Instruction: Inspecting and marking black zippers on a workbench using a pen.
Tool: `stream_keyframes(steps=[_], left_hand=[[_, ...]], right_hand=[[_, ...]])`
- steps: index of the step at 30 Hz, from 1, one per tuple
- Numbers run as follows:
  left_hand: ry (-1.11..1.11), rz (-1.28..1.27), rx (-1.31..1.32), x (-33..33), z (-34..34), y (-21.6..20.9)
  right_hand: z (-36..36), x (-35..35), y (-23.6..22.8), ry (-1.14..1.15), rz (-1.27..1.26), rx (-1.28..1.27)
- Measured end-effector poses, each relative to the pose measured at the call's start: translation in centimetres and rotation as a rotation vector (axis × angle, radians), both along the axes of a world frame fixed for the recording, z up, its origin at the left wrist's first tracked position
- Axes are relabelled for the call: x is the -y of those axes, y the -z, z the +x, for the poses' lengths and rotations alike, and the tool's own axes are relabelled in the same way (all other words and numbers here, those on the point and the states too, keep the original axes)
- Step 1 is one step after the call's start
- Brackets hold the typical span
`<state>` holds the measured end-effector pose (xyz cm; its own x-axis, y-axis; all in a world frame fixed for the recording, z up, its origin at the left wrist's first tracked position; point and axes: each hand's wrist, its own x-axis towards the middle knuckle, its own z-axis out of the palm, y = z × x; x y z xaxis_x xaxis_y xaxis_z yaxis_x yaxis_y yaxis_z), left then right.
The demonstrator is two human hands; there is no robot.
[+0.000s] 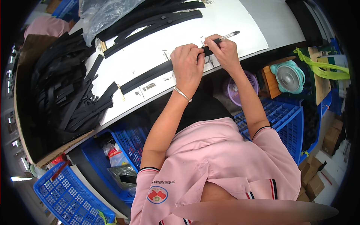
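A long black fabric strip (148, 76) lies along the near side of the white work board (240, 22). My left hand (186, 65), with a silver bangle at its wrist, pinches the strip near its right end, fingertips pressed together. Beside it my right hand (225, 52) is closed around a pen (228, 36) with a clear barrel, its dark end pointing up and right. The fingers hide the pen's other end, close to the strip. Dark marks show on the board around the strip.
A cardboard box (24, 75) heaped with black strips (56, 93) stands at the left. More strips (157, 23) and a clear plastic bag (107, 17) lie at the back. Blue crates (71, 193), a purple basket (236, 98) and a teal fan (288, 77) sit beyond the table edge.
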<state>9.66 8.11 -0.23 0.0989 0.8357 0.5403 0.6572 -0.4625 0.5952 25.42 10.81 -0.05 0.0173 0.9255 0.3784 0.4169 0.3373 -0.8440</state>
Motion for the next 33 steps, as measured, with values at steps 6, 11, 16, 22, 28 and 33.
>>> stream_keyframes(steps=[6, 11, 16, 22, 28, 33], left_hand=[[-0.011, 0.014, 0.003, -0.1, -0.1, 0.1], [-0.017, 0.025, 0.019, -0.1, -0.2, 0.1], [0.003, 0.028, 0.004, 0.5, -0.8, 0.0], [-0.067, -0.071, -0.199, 4.6, -2.9, -0.7], [0.018, -0.063, -0.281, 0.3, -4.8, 0.1], [0.027, -0.091, -0.116, -0.9, -7.0, -0.1]], right_hand=[[0.7, 0.4, -0.5, -0.085, -0.088, -0.062], [0.6, 0.2, 0.2, -0.092, -0.087, -0.026], [1.1, 0.3, 0.5, -0.152, -0.125, -0.06], [1.8, 1.2, 0.7, -0.019, -0.035, -0.308], [0.8, 1.2, 0.6, 0.05, -0.013, -0.343], [0.7, 0.8, 0.7, 0.058, -0.044, -0.329]])
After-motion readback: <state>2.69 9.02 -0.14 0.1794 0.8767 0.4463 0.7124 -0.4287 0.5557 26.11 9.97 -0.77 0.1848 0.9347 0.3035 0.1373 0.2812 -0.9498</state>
